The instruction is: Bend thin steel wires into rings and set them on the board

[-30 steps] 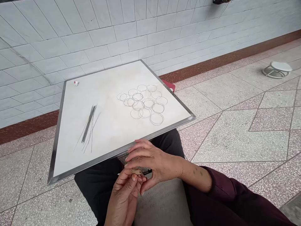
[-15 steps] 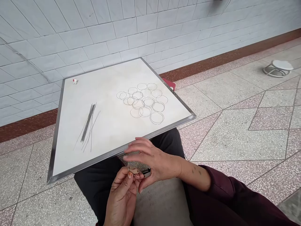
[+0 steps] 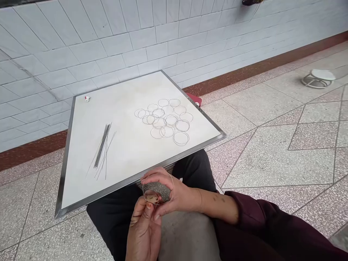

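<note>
My left hand is closed, pinching a small tan piece and the lower part of a thin wire ring between thumb and fingertips. The ring stands up from the pinch as a near-round loop. My right hand curves in a C beside the loop, thumb below and fingers above, with a wide gap between them. Its fingers lie close to the wire; whether they press on it, I cannot tell. Both hands are over my lap, just below the near edge of the white table.
Several overlapping wire rings lie on the table's right half. A bundle of straight wires lies on the left. A small white and red object sits at the far left corner. Beyond are a tiled wall and a white stool.
My right hand has come down and its fingers have curled in more. The wire, only partly visible before, now shows as a rounded loop. My left hand keeps its pinch.
</note>
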The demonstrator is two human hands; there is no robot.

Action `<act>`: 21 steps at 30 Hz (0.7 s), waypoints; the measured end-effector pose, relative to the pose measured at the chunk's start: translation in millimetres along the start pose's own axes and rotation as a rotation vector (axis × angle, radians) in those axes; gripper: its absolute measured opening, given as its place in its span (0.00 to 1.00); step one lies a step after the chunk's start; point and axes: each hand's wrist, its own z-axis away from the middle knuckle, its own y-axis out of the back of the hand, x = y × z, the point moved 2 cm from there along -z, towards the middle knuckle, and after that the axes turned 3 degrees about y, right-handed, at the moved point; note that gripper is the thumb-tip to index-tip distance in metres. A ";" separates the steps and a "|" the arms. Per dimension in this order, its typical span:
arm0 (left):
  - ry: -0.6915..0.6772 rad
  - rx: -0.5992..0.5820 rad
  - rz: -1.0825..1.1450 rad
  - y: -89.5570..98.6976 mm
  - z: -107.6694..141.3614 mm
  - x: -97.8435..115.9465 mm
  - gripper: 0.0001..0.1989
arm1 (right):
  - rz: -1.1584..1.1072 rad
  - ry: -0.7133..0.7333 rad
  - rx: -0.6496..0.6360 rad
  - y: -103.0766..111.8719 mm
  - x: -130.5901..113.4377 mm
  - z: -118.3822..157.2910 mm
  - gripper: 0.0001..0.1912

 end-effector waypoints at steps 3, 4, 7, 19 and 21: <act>-0.036 0.028 0.027 -1.3 -0.7 1.5 0.10 | -0.052 -0.024 0.067 0.1 1.0 1.5 0.30; -0.050 0.032 0.037 -2.0 -1.0 2.2 0.09 | -0.075 -0.034 0.083 -0.4 1.8 2.1 0.25; -0.076 0.016 0.051 -4.8 -1.4 4.0 0.07 | -0.150 -0.053 0.092 -3.2 2.4 2.6 0.16; -0.074 0.045 0.101 -4.0 -2.0 3.7 0.07 | -0.092 0.036 0.189 -8.1 -1.1 -0.7 0.13; -0.071 0.039 0.109 -4.1 -2.7 2.6 0.07 | -0.084 0.036 0.211 -8.1 0.6 0.1 0.13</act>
